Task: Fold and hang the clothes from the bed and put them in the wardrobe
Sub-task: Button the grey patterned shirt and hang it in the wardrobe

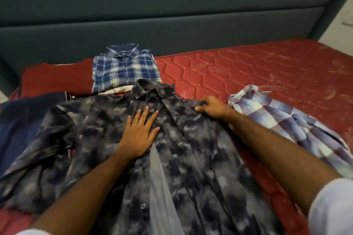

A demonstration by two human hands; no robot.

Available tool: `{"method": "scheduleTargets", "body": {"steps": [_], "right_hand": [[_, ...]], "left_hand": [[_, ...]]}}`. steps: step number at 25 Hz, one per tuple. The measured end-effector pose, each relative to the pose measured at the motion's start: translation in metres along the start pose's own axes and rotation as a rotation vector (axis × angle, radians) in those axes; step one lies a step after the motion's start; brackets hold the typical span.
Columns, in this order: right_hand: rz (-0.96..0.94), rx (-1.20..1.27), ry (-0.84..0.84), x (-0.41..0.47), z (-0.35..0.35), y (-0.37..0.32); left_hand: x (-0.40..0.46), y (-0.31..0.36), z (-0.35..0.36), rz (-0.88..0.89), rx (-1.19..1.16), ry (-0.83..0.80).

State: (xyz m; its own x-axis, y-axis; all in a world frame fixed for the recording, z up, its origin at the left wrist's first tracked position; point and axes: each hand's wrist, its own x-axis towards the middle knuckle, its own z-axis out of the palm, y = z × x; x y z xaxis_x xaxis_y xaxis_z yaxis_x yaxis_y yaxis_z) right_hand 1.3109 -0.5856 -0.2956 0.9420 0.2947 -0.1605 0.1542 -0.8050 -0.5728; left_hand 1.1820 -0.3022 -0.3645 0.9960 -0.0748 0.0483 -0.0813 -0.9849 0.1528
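A dark grey-and-navy mottled shirt (191,149) lies spread front-up on the red mattress (257,66), collar pointing away from me. My left hand (139,133) presses flat on its chest with fingers straight. My right hand (212,108) grips the fabric at the shirt's right shoulder, fingers curled into the cloth. Behind the collar sits a folded blue plaid shirt (125,70) on top of a small stack. A crumpled pale blue-and-white checked shirt (286,122) lies to the right.
A dark navy garment (23,120) lies at the left edge of the bed. A padded grey-green headboard (172,11) runs along the far side. A light wall (342,25) shows at the far right.
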Motion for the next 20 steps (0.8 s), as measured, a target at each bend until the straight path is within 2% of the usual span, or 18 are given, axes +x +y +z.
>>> {"method": "scheduleTargets", "body": {"steps": [3,5,7,10,13,15,16,17,20], "right_hand": [[0.078,-0.159,0.262,0.023,-0.051,0.016],[0.103,-0.303,0.299,0.03,-0.052,0.021],[0.108,-0.31,0.26,0.03,-0.04,0.017],[0.195,-0.094,0.002,0.012,-0.035,0.01],[0.26,-0.151,-0.273,-0.025,-0.052,0.015],[0.323,-0.064,-0.499,-0.049,-0.063,0.023],[0.311,-0.055,-0.545,-0.058,-0.067,0.03],[0.278,-0.128,-0.46,-0.059,-0.07,0.039],[0.048,-0.361,0.171,-0.064,-0.069,0.053]], "left_hand": [[0.001,-0.001,0.003,0.005,0.005,0.038],[0.002,-0.001,0.006,0.005,0.023,0.042],[0.005,-0.001,0.009,0.004,0.024,0.049],[0.008,-0.006,0.009,0.006,0.029,0.02],[0.013,-0.004,0.006,0.002,0.043,-0.05],[0.013,0.002,0.004,-0.013,0.112,-0.094],[0.012,0.007,0.001,-0.031,0.153,-0.11],[0.012,0.014,-0.002,-0.054,0.207,-0.111],[0.01,0.038,-0.013,-0.136,0.295,-0.121]]}}
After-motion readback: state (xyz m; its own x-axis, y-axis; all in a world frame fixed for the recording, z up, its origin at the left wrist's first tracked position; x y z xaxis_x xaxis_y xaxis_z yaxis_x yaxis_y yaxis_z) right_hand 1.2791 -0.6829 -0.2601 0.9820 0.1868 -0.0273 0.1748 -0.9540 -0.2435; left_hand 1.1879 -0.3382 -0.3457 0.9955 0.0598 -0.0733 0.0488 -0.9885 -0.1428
